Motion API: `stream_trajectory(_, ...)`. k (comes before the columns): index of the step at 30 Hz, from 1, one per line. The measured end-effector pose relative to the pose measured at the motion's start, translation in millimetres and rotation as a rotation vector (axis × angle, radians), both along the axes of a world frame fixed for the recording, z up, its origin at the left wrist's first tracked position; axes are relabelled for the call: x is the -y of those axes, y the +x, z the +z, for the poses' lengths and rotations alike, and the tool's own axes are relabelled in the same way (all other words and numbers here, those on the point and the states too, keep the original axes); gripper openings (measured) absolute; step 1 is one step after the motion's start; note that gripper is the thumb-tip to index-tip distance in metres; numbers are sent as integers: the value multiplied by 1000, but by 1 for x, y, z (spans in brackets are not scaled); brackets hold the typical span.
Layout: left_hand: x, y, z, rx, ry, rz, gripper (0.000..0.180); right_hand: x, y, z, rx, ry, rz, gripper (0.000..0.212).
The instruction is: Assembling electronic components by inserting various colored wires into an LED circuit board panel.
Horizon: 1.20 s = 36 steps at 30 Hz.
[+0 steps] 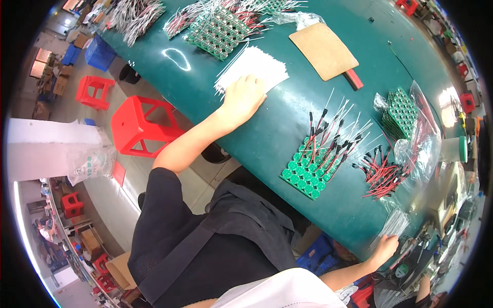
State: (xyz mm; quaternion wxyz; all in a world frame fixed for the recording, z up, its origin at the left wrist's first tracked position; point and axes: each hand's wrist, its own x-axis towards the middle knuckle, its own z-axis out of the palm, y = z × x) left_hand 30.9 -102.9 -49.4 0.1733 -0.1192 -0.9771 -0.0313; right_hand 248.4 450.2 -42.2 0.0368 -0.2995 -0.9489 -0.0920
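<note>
My left hand lies on the near edge of a flat pile of thin white strands, its fingers curled down onto them. Far to the right, my right hand is closed at the near end of a bundle of thin, pale strands; its fingertips are partly hidden. Between the hands lies a green circuit-board panel made of round boards. Red, black and white wires with black connectors stand up from it. Beside it is a heap of loose red and black wires.
More board panels and wire bundles cover the table's far left. A tan board lies over a red block. Stacked green panels stand by a clear plastic bag. Red stools are on the floor at left.
</note>
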Motion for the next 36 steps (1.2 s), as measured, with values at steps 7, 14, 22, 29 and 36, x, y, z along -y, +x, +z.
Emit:
stream_trajectory(7,9,-20,23,269,109,14,16,-17,4,5,53,-12,-11,25)
stream_trajectory(14,35,-35,31,634,466,74,19,-28,20,1,-148,-81,89,23)
stream_trajectory(22,46,-15,39,925,1233,32,25,89,16,51,-753,-1103,119,13)
stream_trajectory(29,-4,43,30,681,1531,-22,19,206,-15,10,-926,-901,142,8)
stream_trajectory(36,-35,74,-9,111,985,-347,17,233,-29,-30,-782,-693,383,8)
